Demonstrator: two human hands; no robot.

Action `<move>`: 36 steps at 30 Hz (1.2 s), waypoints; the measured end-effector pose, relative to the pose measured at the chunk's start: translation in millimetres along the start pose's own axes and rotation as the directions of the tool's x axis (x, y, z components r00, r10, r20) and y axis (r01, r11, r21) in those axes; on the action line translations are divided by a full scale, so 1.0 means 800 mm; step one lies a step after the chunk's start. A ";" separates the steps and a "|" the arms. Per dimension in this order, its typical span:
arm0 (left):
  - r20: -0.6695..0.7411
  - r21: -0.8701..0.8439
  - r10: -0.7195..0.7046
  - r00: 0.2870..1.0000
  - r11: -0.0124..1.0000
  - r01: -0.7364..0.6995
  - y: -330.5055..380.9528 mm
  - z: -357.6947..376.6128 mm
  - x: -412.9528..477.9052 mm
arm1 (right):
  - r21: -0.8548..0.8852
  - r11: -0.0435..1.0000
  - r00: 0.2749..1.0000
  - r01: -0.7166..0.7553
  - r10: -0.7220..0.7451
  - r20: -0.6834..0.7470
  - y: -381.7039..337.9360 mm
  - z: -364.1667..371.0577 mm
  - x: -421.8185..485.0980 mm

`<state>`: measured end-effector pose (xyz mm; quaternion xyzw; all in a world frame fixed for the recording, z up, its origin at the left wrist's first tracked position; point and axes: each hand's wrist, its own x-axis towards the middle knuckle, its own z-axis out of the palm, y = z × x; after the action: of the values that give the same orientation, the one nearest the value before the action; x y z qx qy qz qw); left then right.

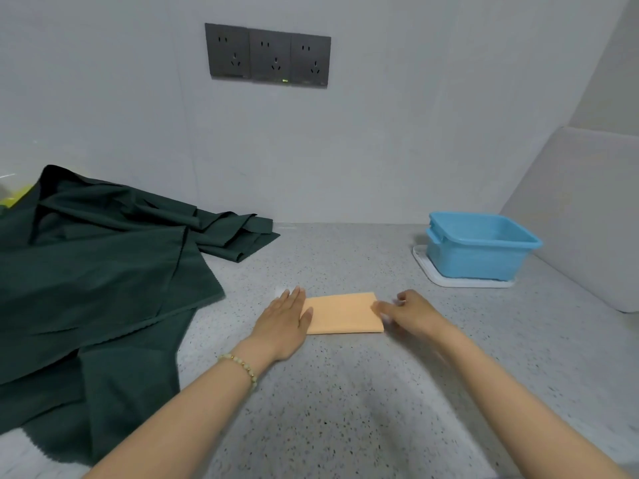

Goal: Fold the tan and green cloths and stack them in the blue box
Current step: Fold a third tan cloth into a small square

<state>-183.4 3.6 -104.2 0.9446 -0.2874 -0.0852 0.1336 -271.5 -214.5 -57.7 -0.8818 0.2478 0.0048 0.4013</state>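
While left hand (285, 318) presses the folded tan cloth (342, 314) onto the near bench (345, 402), fingers straight and together to hold the fold, right hand (409, 311) meets its right edge, grip too blurred to tell.

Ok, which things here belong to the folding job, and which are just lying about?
Job: tan cloth, green cloth, blue box.
Lying about: white tray under the box, wall sockets, yellow-green thing at far left.
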 end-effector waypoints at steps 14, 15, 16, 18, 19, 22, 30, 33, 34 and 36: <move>-0.050 -0.906 -0.170 0.984 0.422 0.027 0.031 -0.042 -0.019 | 0.849 0.520 0.959 -0.096 -0.180 0.219 -0.049 -0.012 -0.015; 0.040 -0.968 -0.161 0.986 0.238 0.078 0.039 -0.055 -0.013 | 0.869 0.490 0.956 -0.071 -0.216 0.200 -0.052 -0.025 -0.014; 0.115 -0.992 -0.071 0.991 0.048 0.119 0.048 -0.065 -0.006 | 0.890 0.452 0.954 -0.048 -0.243 0.175 -0.054 -0.039 -0.013; 0.182 -0.939 0.110 0.977 -0.275 0.206 0.071 -0.090 0.009 | 0.922 0.386 0.954 -0.008 -0.274 0.124 -0.056 -0.070 -0.011; 0.180 -0.909 0.152 0.972 -0.353 0.223 0.083 -0.101 0.018 | 0.929 0.369 0.955 0.011 -0.279 0.100 -0.055 -0.087 -0.009; 0.134 -0.959 0.182 0.974 -0.225 0.174 0.135 -0.125 0.053 | 0.911 0.405 0.972 0.084 -0.233 0.014 -0.041 -0.150 0.000; 0.003 -0.933 0.149 0.989 0.357 -0.051 0.256 -0.173 0.187 | 0.459 0.853 0.908 0.250 -0.042 -0.418 0.021 -0.298 0.062; -0.155 -0.835 0.109 0.982 0.516 -0.190 0.297 -0.166 0.234 | 0.152 0.960 0.841 0.237 -0.124 -0.527 0.037 -0.324 0.103; -0.225 -0.744 0.130 0.966 0.617 -0.256 0.307 -0.159 0.249 | 0.036 0.978 0.831 0.206 -0.156 -0.534 0.045 -0.327 0.116; -0.312 -0.509 0.202 0.928 0.789 -0.343 0.322 -0.147 0.279 | -0.168 0.977 0.849 0.133 -0.200 -0.489 0.059 -0.333 0.145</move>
<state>-106.2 -304.8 65.9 0.8158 -0.3660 -0.0293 0.4468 -241.7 -479.9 65.2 -0.8943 0.2655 -0.2445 0.2644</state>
